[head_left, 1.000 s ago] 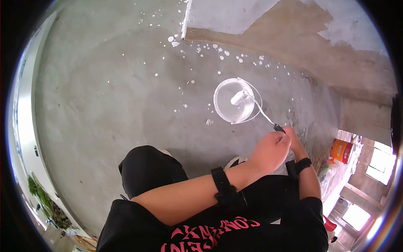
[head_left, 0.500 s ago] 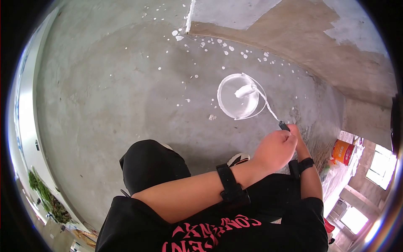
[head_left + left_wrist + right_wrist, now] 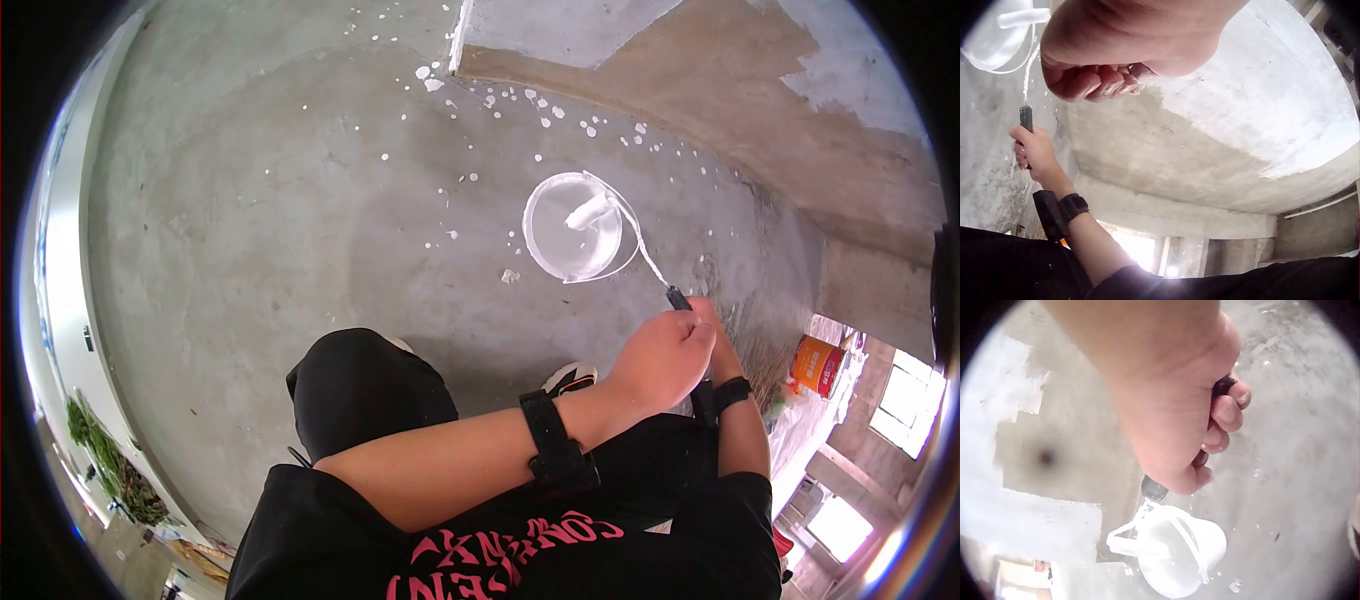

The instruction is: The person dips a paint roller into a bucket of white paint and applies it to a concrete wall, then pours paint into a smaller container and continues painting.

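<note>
A white bucket point(image 3: 566, 270) stands on the concrete floor, white inside, its wire handle swung down on the right. A white-coated paint roller point(image 3: 590, 211) lies across its mouth near the right rim, with its bent frame running back to a black grip point(image 3: 678, 298). My right hand point(image 3: 1172, 425) holds that grip, fingers wrapped round it. In the head view my left hand point(image 3: 662, 362) partly covers the right one. The left wrist view shows its fingers point(image 3: 1088, 82) curled toward the palm with nothing in them, apart from the roller handle.
White paint spots point(image 3: 545, 122) dot the floor along a partly painted wall point(image 3: 640, 75). An orange-and-red can point(image 3: 817, 365) stands at the right. Leafy greenery point(image 3: 110, 465) lies at the far left. My knee point(image 3: 365, 385) and shoe point(image 3: 570, 378) are below the bucket.
The roller has shifted slightly toward the bucket's upper right rim. The whole scene has drifted a little up and right in the head view; both hands keep their hold and pose.
</note>
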{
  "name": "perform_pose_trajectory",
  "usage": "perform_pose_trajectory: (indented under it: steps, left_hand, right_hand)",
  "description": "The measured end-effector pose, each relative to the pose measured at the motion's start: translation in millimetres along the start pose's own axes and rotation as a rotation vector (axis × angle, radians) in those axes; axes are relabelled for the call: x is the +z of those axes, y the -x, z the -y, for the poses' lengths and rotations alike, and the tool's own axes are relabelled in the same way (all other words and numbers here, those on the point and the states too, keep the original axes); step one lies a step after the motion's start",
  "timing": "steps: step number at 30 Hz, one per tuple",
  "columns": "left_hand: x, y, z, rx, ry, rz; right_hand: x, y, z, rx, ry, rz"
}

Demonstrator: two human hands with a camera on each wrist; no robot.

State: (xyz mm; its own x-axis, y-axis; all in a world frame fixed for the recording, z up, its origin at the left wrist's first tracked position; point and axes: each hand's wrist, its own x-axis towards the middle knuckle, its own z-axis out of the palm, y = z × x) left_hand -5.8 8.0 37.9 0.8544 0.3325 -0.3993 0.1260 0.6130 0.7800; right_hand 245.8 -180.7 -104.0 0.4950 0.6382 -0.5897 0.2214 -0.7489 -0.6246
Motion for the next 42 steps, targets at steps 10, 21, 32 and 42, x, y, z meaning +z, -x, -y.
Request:
perform_pose_trajectory:
  steps: [10,21,32,42]
  left_hand:
    - [-3,-1,-2,0.004,-0.004,-0.036]
    - [0,-2,2,0.038,-0.053,-0.08]
    - [-14,-5,-21,-0.204,0.221,0.073]
    - [-17,-8,-23,-0.251,0.269,0.055]
  right_hand:
    - [11,0,29,0.134,0.001,0.064]
    - [14,8,53,-0.02,0.229,0.075]
    - [17,14,69,0.238,0.386,0.155]
    - [23,3,32,0.052,0.633,0.03]
